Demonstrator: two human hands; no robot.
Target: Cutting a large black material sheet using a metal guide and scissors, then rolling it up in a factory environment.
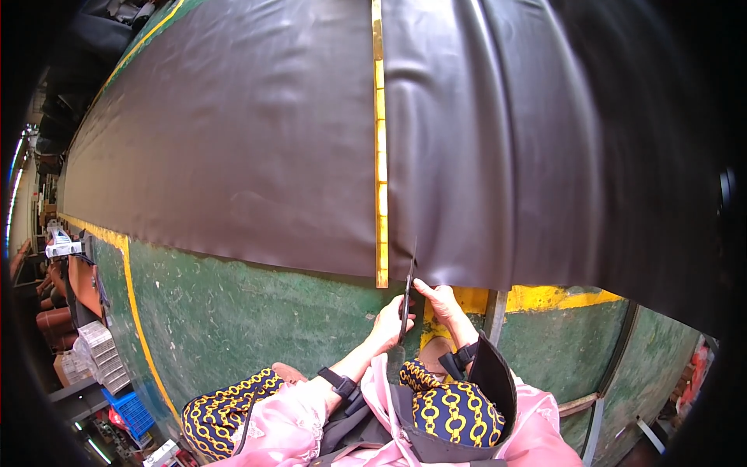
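Observation:
My left hand (387, 321) is closed around the handles of dark scissors (408, 294). Their blades point away from me, at the near edge of a large dark brown sheet (257, 156) with a smooth, leather-like look. Just right of the scissors, my right hand (442, 302) pinches that edge, its thumb on top and its other fingers partly hidden. A long golden ruler-like strip (381, 194) runs away from me over the sheet, a little left of the blades. Right of the strip, the sheet rises in long folds.
Under the sheet is a worn green surface (218, 300) with yellow painted lines (136, 311). A metal bar (495, 315) stands right of my hands. At the far left are a blue crate (131, 412), stacked pale pieces (103, 356) and brown material (84, 286).

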